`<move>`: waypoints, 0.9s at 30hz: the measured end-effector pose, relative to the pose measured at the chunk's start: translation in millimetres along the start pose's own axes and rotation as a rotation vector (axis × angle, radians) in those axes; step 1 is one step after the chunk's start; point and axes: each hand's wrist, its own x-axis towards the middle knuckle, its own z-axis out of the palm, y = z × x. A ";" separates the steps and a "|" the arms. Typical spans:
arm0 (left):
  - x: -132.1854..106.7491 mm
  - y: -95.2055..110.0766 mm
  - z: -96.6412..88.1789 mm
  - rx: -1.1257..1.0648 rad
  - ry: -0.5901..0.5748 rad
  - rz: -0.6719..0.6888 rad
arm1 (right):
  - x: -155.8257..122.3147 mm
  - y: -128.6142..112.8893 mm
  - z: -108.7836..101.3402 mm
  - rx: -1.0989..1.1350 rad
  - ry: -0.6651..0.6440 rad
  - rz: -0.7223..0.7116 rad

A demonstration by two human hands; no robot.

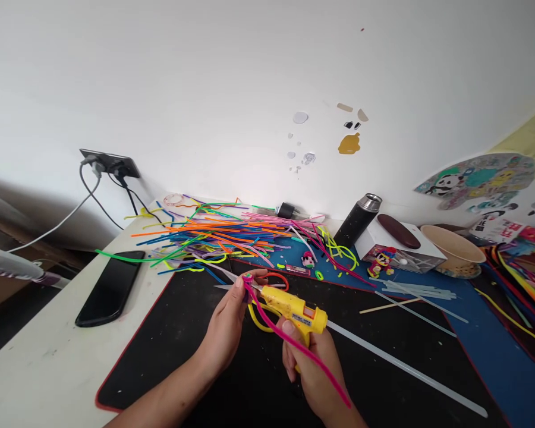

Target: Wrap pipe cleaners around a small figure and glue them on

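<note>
the left hand [227, 327] pinched a pink coil [248, 279] between thumb and fingers, over the black mat [160, 345] near its far edge. the right hand [314, 365] had its fingers wrapped around a yellow glue gun [289, 306], nozzle close against the coil; contact could not be told. a glue stick [405, 356] jutted from the gun toward the mat's near right corner. a phone [111, 288] lay outside the mat's left edge.

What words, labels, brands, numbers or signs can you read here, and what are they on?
None reads clearly.
Glue gun: dark print on its label, too blurred to read.
Paper at the right: red and dark characters, too blurred.
Small strip on the mat: marks too small to read.
</note>
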 end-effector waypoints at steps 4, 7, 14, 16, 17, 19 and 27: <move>-1.1 -0.7 -1.2 0.014 0.005 -0.014 | 0.6 0.1 1.9 -0.042 -0.004 0.015; -1.6 -0.9 -1.3 0.030 0.003 -0.043 | 0.8 -4.8 4.7 -0.055 -0.010 0.013; -1.7 -3.4 -4.1 0.057 -0.007 -0.049 | 0.7 -10.5 9.4 -0.051 0.005 0.034; -1.8 -4.6 -5.1 0.049 -0.004 -0.053 | 0.0 -8.9 9.7 -0.056 0.015 0.031; -1.8 -5.0 -5.4 0.045 -0.001 -0.052 | -0.4 -7.9 9.7 -0.059 0.023 0.025; -2.0 -5.5 -5.7 0.042 -0.003 -0.052 | -0.9 -6.2 9.4 -0.067 0.032 0.011; -2.6 -4.3 -3.7 0.021 -0.040 -0.057 | 0.6 -2.5 9.6 -0.116 0.056 -0.041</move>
